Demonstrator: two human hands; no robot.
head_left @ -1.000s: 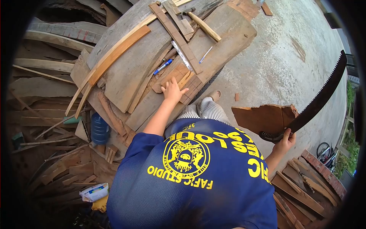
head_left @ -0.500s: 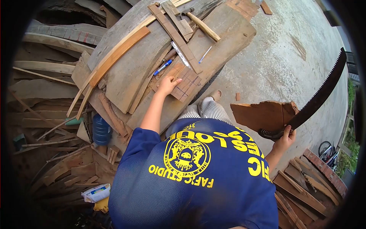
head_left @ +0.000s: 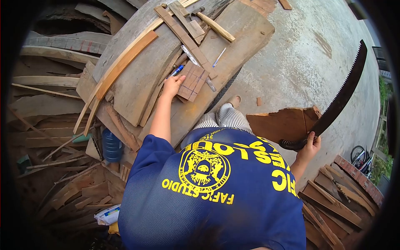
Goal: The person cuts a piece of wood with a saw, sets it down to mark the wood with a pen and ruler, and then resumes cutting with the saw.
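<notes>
My left hand (head_left: 172, 86) grips the left edge of a small brown wooden board (head_left: 193, 82) marked with dark crossing lines. The board sits tilted over a metal ruler (head_left: 211, 86), which shows at its upper left and lower right. Close by my fingertips is a blue marker (head_left: 176, 71). A white-and-blue pen (head_left: 219, 57) lies to the right. Out on the right side, my right hand (head_left: 311, 146) is closed on the dark handle of a curved handsaw (head_left: 342, 98), its toothed blade pointing up and away.
A hammer (head_left: 215, 26), a wooden try square (head_left: 187, 21) and a long strip (head_left: 183, 37) lie on the thick slab workbench (head_left: 246, 46). A broken brown board (head_left: 283, 124) is near the saw. A blue water jug (head_left: 111, 146) and stacked planks (head_left: 50, 100) stand left.
My left hand has shifted the marked board up and left on the bench, baring the ruler's lower end. My right hand still holds the saw. The whole view has shifted slightly.
</notes>
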